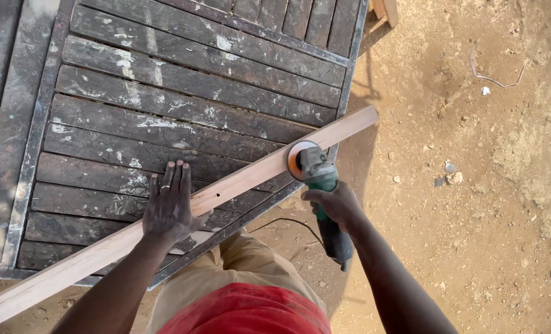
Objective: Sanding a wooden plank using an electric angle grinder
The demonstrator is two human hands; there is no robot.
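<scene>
Nearest the camera I see my red shirt point(247, 309) and tan trousers point(250, 266), and from there both forearms reach out to the work. My left hand point(169, 207) lies flat with the fingers stretched forward and close together, palm pressing down on a long pale wooden plank point(238, 184). My right hand point(336, 204) is wrapped tight around the green body of an angle grinder point(322, 185), whose orange sanding disc point(301, 159) sits on the plank's top face, to the right of the left hand.

The plank runs diagonally from near left to far right across a dark slatted metal table point(182, 93) streaked with old paint, and its far-right end juts past the table's edge over bare sandy ground point(473, 185). The grinder's black cord point(288, 224) loops down near my legs.

As I judge it, the risks are these: only one palm pins the plank, so the disc could bite and skid it sideways; the unsupported end may chatter; the cord hangs close enough to snag a knee; and the left fingers lie on the disc's line.
</scene>
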